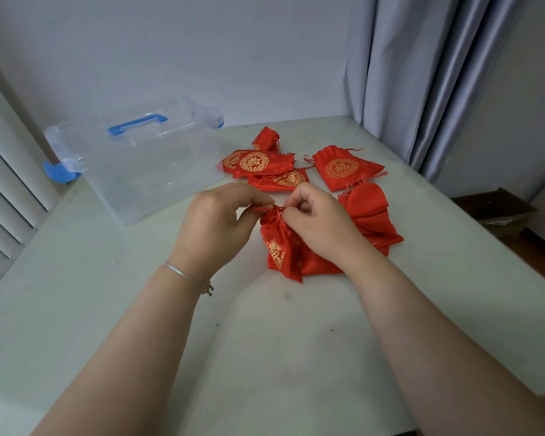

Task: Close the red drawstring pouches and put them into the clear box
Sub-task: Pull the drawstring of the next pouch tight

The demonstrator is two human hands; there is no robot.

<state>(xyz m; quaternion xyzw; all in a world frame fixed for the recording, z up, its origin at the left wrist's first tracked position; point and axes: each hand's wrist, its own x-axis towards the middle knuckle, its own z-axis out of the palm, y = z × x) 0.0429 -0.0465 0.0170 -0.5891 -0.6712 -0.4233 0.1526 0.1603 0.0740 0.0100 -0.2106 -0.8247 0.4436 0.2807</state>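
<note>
Held pouch (283, 250): red satin with a gold printed motif, partly creased. Loose pouches (258, 162): red, each bearing a round gold medallion (one further pouch (370, 215) shows plain red only). Drawstrings: red. Clear box (145, 171): transparent, colourless, with a blue handle (137, 123) and blue latches. Counter (107, 309): pale grey-green, lightly speckled. Curtain (422, 73): grey-blue. Wall: off-white. Bracelet (191, 278): silver.
</note>
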